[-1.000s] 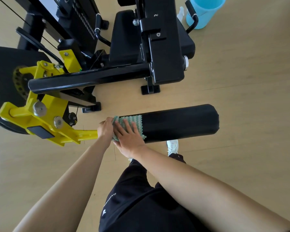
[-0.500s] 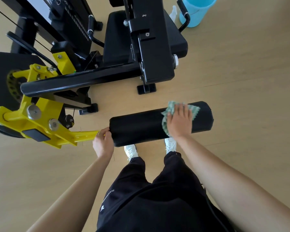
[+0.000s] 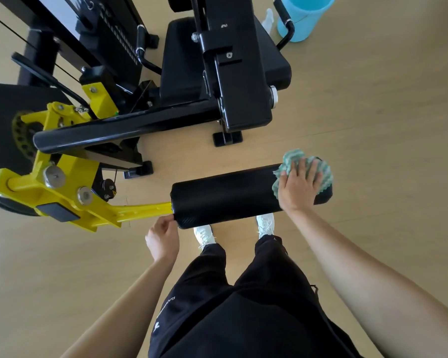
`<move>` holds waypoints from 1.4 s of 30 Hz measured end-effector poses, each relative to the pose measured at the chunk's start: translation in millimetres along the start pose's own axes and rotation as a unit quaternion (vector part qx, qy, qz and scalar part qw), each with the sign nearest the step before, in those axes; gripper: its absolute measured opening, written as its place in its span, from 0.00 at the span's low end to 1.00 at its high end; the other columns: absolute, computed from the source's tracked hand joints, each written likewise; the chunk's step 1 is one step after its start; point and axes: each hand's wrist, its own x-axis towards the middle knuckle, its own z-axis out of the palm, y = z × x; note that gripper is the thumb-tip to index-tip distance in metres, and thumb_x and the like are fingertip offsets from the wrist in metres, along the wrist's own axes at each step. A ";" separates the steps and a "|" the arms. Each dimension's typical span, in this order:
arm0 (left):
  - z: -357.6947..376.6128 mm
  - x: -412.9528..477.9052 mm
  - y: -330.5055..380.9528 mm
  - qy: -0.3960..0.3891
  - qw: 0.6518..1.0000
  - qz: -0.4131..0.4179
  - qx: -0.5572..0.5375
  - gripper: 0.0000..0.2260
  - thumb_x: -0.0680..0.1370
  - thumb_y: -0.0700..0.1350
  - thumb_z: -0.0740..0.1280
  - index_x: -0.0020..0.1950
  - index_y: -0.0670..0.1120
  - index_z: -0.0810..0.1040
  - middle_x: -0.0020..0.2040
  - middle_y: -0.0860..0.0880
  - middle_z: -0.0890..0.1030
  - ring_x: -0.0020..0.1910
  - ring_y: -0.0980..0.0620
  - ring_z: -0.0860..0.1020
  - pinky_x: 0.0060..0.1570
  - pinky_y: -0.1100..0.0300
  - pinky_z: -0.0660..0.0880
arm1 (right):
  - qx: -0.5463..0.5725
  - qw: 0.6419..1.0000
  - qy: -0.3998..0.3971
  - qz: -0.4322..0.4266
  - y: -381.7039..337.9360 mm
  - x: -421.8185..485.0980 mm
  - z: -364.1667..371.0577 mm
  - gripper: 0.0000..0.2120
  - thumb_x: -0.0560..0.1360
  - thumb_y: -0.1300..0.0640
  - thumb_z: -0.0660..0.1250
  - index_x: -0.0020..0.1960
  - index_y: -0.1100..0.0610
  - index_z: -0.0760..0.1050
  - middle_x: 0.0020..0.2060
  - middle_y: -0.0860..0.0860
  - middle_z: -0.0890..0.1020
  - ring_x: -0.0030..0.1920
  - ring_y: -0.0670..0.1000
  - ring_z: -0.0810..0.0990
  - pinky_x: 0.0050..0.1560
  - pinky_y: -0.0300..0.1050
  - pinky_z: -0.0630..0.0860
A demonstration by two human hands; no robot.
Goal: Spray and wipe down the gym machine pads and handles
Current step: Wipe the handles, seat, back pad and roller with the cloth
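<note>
A black roller pad (image 3: 225, 197) lies crosswise in front of my legs, fixed to a yellow lever arm (image 3: 140, 211). My right hand (image 3: 299, 188) presses a green-and-white cloth (image 3: 292, 156) onto the pad's right end with the fingers spread flat. The cloth bunches out above the fingers. My left hand (image 3: 162, 236) sits at the pad's left end, fingers curled against its lower corner where the yellow arm joins. Behind stands the machine's black seat pad (image 3: 181, 60), with a black handle (image 3: 285, 14) at its right and another handle (image 3: 140, 41) at its left.
A blue bucket (image 3: 305, 16) and a white spray bottle (image 3: 268, 18) stand on the wooden floor at the top right. The black frame tube (image 3: 119, 127) and yellow pivot (image 3: 55, 174) fill the left. My white shoes (image 3: 265, 224) are just under the roller.
My right hand slid the cloth along the roller from its left end to its right end. My left hand stayed at the left end and dropped slightly lower.
</note>
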 end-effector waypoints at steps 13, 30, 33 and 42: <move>3.2 76.7 57.5 -0.108 0.983 -0.107 -0.105 0.27 0.71 0.66 0.59 0.51 0.46 0.84 0.54 0.43 0.85 0.55 0.39 0.82 0.62 0.42 0.78 | -0.062 0.920 -0.180 -0.341 -180.5 -84.7 44.3 0.28 0.87 0.43 0.45 0.84 0.48 0.48 0.84 0.50 0.48 0.83 0.60 0.39 0.79 0.62 0.34; 18.6 24.6 37.3 -0.030 0.999 0.007 -0.011 0.17 0.85 0.48 0.57 0.64 0.42 0.82 0.58 0.40 0.82 0.60 0.38 0.78 0.57 0.50 0.72 | -0.068 0.994 -0.077 -0.045 -29.1 5.4 -7.4 0.31 0.86 0.44 0.38 0.83 0.58 0.53 0.82 0.60 0.55 0.83 0.60 0.48 0.82 0.61 0.40; 16.6 15.0 22.1 -0.045 0.998 0.016 -0.037 0.20 0.84 0.44 0.60 0.77 0.47 0.74 0.69 0.47 0.78 0.67 0.45 0.74 0.65 0.53 0.69 | -0.062 0.997 -0.046 0.008 -1.5 19.1 -16.3 0.29 0.86 0.45 0.41 0.83 0.58 0.53 0.82 0.61 0.55 0.83 0.61 0.48 0.82 0.62 0.39; 10.2 -6.8 -2.0 -0.028 0.993 -0.047 -0.100 0.13 0.80 0.41 0.65 0.64 0.46 0.80 0.53 0.46 0.83 0.53 0.43 0.80 0.57 0.48 0.75 | -0.035 0.996 -0.077 0.006 -14.4 9.8 -12.8 0.26 0.86 0.43 0.46 0.78 0.49 0.67 0.83 0.52 0.59 0.82 0.68 0.46 0.77 0.69 0.33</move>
